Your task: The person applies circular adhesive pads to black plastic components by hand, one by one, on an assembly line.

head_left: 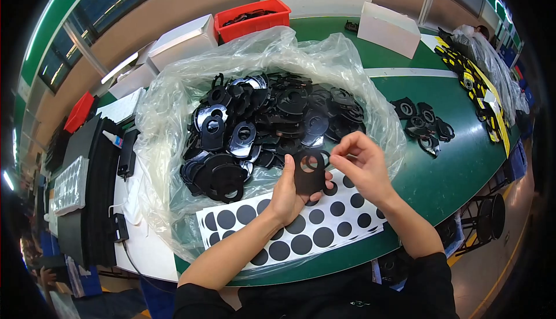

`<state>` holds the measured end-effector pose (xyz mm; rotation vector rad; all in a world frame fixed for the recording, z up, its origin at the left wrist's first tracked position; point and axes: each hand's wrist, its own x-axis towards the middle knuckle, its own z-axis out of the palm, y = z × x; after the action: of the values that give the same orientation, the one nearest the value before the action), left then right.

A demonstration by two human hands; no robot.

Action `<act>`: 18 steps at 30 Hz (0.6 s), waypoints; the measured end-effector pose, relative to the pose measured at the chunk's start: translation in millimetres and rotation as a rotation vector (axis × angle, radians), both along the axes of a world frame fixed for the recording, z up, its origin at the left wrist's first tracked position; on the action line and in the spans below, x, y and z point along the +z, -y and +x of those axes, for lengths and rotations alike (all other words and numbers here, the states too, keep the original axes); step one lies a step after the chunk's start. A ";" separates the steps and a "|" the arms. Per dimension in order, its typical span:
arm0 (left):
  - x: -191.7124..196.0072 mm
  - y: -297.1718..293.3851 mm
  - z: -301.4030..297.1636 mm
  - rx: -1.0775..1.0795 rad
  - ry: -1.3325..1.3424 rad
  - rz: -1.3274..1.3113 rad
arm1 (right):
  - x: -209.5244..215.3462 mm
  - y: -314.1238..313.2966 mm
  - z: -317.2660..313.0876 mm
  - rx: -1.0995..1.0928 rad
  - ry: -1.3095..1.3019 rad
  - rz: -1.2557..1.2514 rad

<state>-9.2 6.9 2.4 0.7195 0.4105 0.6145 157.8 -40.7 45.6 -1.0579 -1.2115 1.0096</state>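
A: Left hand (288,194) grips a flat black plastic part (308,171) with two holes, held upright above the sticker sheet (324,226).

B: And the right hand (359,165)?

A: Right beside the part's upper edge, fingertips pinched together; whether there's something between them is too small to tell.

B: Around them?

A: The sheet of black round stickers lies on the green table (452,162), under both wrists. Just behind is a clear plastic bag (174,110) heaped with black parts (260,122). A red bin (252,19) and white boxes (388,28) stand farther back.

Green worktable (463,162), tan floor (191,0), windows (110,6) at left.
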 end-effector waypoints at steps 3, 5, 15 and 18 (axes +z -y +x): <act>-2.1 -0.7 -1.6 -0.006 0.002 -0.002 | -5.7 -5.5 -4.5 -0.021 -0.085 -0.097; -4.2 -1.3 -2.1 -0.015 0.050 -0.011 | -7.3 -7.2 -6.7 -0.028 -0.136 -0.148; 7.9 8.0 2.3 0.056 -0.193 0.092 | -9.7 -7.0 0.9 -0.261 -0.167 0.125; 7.0 10.1 4.4 0.081 -0.312 0.283 | -12.0 -6.0 2.2 -0.249 -0.157 0.129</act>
<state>-4.8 -3.2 9.3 1.0794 0.6514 0.6450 160.0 -34.8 33.5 -0.9817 -0.9771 0.7952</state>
